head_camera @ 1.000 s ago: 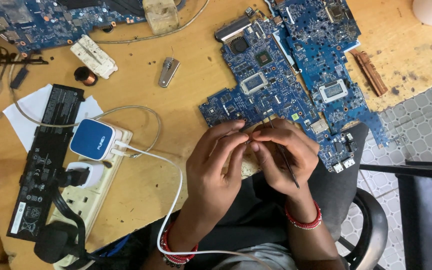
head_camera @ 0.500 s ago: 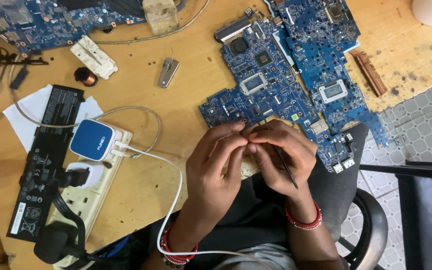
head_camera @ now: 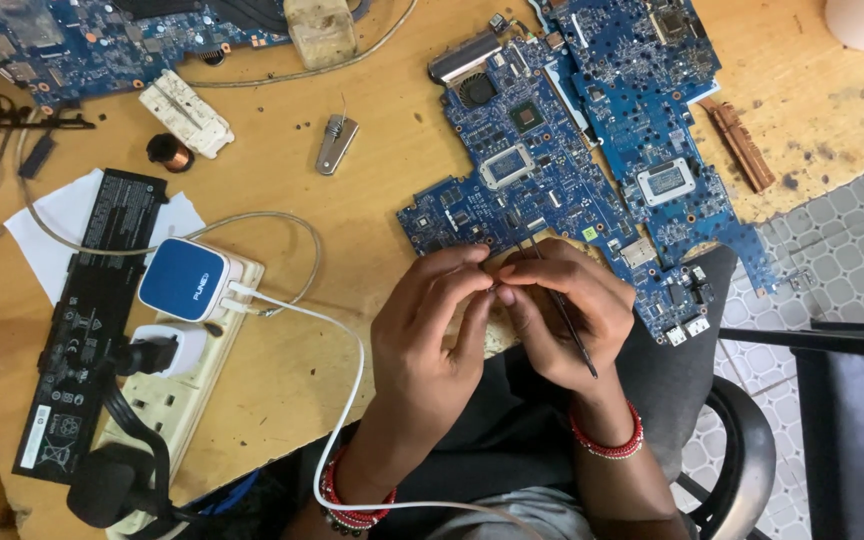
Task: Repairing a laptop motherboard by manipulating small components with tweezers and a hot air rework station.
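Over the blue circuit board, both hands pinch slim tweezers.

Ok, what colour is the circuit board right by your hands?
Blue, with small dark and silver parts; the circuit board shows clearly in the head view.

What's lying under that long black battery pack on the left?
A white sheet of paper shows under the black battery pack, on the wooden table. Whatever else lies beneath the pack is hidden.

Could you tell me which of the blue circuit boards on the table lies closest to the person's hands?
The middle board, whose lower edge meets the fingertips of both hands; the right board lies behind it, the third far off at the top left corner.
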